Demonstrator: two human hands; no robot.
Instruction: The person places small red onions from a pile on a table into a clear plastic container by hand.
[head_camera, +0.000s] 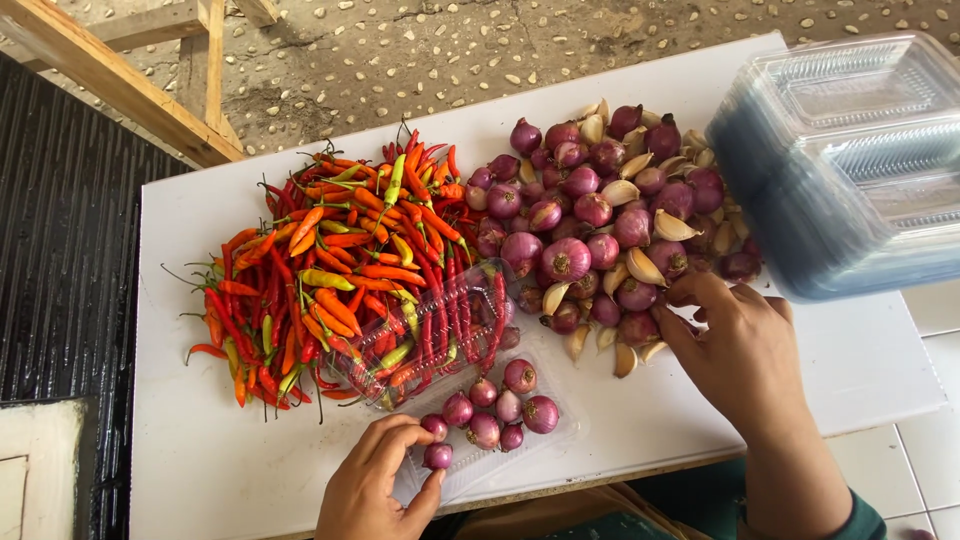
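From my head cam: white table (200, 470) with a big pile of red, orange and green chillies (330, 270) on the left and a heap of purple shallots mixed with garlic cloves (600, 220) on the right. Between them, near the front edge, sits an open clear clamshell tray (545, 440); its lid half (440, 335) lies tilted against the chilli pile, so chillies show through it. Tray half holds a small cluster of shallots (500, 405), several of them, resting loose on the bottom. Left hand (375, 490) is at the tray's near left corner, thumb and fingers curled around one small shallot (438, 456), pinching it right at the tray rim. Right hand (745, 350) is at the lower right edge of the shallot heap, fingers bent down into the bulbs; can't tell whether it has actually closed on one, fingertips are hidden among them. Stack of empty clear clamshell containers (850, 160) sits at the table's right end, overhanging the edge. Pebbled ground (450, 50) beyond the table, wooden frame (120, 80) top left.
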